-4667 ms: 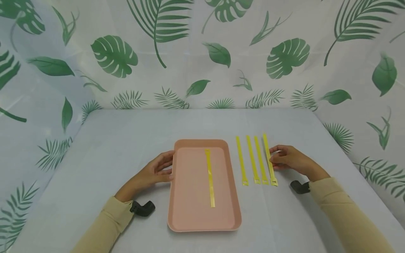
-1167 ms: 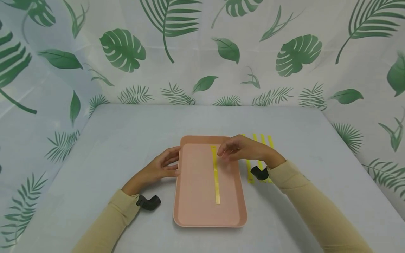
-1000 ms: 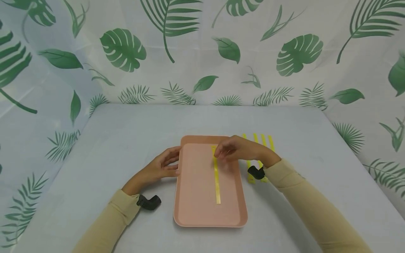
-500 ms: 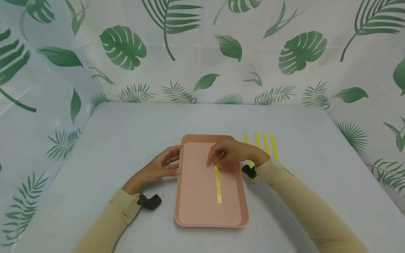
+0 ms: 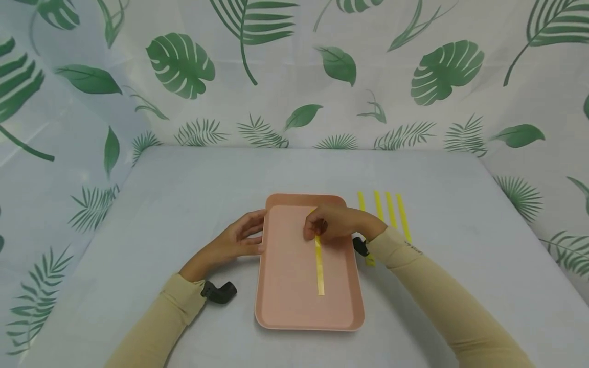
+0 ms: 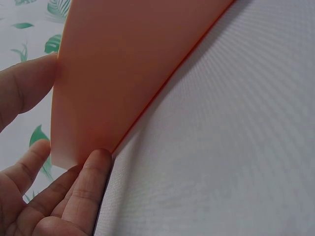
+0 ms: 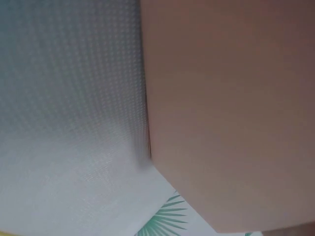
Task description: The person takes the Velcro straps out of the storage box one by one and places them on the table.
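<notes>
A pink rectangular tray [image 5: 287,312] lies in front of me with one yellow hook-and-loop cable tie [image 5: 320,271] lengthwise inside it. Over the tie's far part, my right hand [image 5: 333,222] has its fingers curled and pinches the tie, covering that stretch. My left hand [image 5: 232,241] rests along the tray's left edge. In the left wrist view its thumb touches the rim and its fingertips [image 6: 96,162] lie against the outer wall. The right wrist view shows only the tray's outer side [image 7: 231,113], not the right hand's fingers.
Several more yellow cable ties [image 5: 379,204] lie side by side right of the tray, partly behind the right wrist. A white cloth covers the table [image 5: 207,174]. A leaf-patterned curtain [image 5: 276,66] rises behind and at both sides.
My right hand has left the row of ties, crossed left over the tray and closed on the tie there. The left hand stays at the tray's edge. The head view has shifted slightly.
</notes>
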Demonstrator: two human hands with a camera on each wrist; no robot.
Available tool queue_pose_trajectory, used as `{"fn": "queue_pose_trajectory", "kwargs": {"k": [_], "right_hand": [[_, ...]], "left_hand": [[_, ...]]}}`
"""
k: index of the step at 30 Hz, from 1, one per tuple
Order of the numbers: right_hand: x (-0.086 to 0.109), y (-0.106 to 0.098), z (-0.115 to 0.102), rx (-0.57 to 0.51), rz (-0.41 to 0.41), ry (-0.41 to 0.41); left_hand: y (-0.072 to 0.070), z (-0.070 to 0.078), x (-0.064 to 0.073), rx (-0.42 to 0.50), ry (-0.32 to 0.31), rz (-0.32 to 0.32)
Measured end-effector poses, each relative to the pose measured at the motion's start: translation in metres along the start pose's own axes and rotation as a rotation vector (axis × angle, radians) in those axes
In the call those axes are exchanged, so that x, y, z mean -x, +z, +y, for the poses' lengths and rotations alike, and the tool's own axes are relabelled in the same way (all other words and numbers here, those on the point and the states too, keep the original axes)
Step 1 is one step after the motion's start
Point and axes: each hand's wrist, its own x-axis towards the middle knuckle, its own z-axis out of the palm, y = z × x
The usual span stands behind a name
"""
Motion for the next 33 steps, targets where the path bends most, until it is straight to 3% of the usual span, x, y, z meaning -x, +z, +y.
{"fn": "queue_pose_trajectory", "kwargs": {"k": [8,18,33], "right_hand": [[-0.001,0.001,0.001,0.011,0.017,-0.024],[0.003,0.003,-0.002,0.010,0.061,0.018],[0.016,0.000,-0.009,0.031,0.187,-0.114]], "left_hand": [[0.000,0.000,0.000,-0.010,-0.010,0.008],[0.000,0.000,-0.001,-0.023,-0.006,0.014],[0.003,0.002,0.000,-0.031,0.002,0.019]]}}
